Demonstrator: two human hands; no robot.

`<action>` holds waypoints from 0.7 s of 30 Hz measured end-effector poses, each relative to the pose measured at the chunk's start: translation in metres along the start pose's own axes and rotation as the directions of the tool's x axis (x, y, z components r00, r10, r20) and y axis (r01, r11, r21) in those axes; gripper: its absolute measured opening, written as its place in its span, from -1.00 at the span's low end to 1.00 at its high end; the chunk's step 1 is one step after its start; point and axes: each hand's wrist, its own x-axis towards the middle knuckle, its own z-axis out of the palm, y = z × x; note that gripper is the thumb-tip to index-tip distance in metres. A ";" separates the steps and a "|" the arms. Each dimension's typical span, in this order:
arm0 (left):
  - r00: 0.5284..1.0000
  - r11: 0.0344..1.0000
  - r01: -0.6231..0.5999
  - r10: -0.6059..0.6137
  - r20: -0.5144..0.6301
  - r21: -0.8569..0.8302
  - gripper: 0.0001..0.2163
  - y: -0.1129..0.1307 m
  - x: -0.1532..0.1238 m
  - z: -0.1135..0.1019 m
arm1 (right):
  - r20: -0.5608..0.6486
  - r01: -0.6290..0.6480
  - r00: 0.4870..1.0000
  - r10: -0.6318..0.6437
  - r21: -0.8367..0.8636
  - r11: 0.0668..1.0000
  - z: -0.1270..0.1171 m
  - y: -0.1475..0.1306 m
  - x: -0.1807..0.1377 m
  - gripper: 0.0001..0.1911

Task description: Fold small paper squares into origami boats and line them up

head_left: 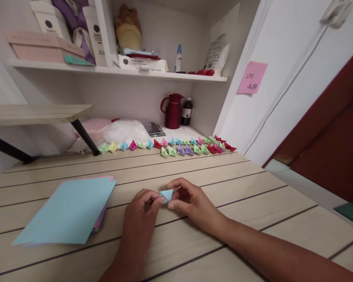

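A small folded piece of light blue paper (166, 194) is held just above the wooden table, between my two hands. My left hand (142, 209) pinches its left side with thumb and fingers. On the other side, the thumb and fingers of my right hand (191, 201) curve around its right edge, the thumb at the lower corner. The paper shows a triangular flap with a crease. To the left lies a stack of coloured paper (67, 211), its top sheet light blue.
Rows of small folded paper boats (190, 150) in several colours line the table's (223, 250) far edge. Behind them stand a dark red jug (173, 111) and a dark bottle (187, 112). A raised wooden stand (38, 113) with black legs is at the left.
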 end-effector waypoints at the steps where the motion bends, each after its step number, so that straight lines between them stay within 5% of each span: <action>1: 0.998 0.995 -0.059 0.059 -0.001 0.080 -0.85 0.000 0.000 0.001 | -0.019 0.050 0.998 -0.051 -0.048 0.998 -0.002 -0.001 0.000 -0.66; 6: 0.976 0.952 -0.214 0.216 0.017 0.219 -0.86 0.001 -0.003 0.005 | -0.030 0.183 0.980 -0.195 -0.232 0.955 -0.012 -0.009 0.001 -0.99; 13: 0.995 0.994 -0.096 0.094 0.042 0.055 -0.88 0.008 -0.005 0.005 | -0.005 -0.083 0.997 0.083 -0.038 0.996 -0.013 -0.008 0.002 -0.92; 16: 0.979 0.969 -0.202 0.200 0.030 0.142 -0.93 0.007 -0.006 0.005 | 0.005 0.104 0.995 -0.104 -0.124 0.987 -0.013 -0.011 0.000 -0.93; 18: 0.925 0.900 -0.372 0.380 0.008 0.228 -0.91 0.006 -0.007 0.002 | 0.045 0.347 0.936 -0.349 -0.280 0.895 -0.015 -0.017 -0.003 -0.92; 21: 0.732 0.685 -0.625 0.681 -0.023 0.374 -0.82 0.007 -0.011 -0.007 | 0.144 0.585 0.792 -0.593 -0.458 0.669 -0.019 -0.026 -0.010 -0.83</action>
